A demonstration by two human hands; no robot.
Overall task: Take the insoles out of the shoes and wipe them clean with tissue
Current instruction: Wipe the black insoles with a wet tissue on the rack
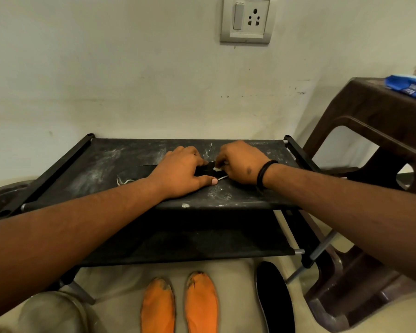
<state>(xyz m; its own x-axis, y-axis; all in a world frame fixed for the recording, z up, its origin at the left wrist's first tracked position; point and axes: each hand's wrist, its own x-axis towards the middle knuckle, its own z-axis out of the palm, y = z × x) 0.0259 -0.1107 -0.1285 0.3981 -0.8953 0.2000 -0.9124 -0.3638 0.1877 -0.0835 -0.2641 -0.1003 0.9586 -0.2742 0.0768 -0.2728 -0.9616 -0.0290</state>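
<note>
Nearest the lens, on the beige floor: two orange fabric insoles point(179, 306) side by side, toes scuffed dark, pointing toward the rack; a black foam insole point(274, 299) just right of them, lying flat.

Above, black two-tier fabric shoe rack point(94, 169), top shelf dusted with white powder. On that shelf: a second black insole point(135, 173), pale marking at its left end, lying lengthwise.

Left hand point(180, 173) palm-down on the shelf insole, fingers extended, pressing it flat; thumb stretched toward the other hand.

Right hand point(240, 163), black wristband point(265, 174) on the wrist, fingers curled around a small white tissue wad point(217, 168), held against the insole's right end.

Behind: off-white scuffed wall, grey switch-and-socket plate point(246, 19). Right: brown plastic stool point(370, 131) with a blue packet point(411, 86) on top.
</note>
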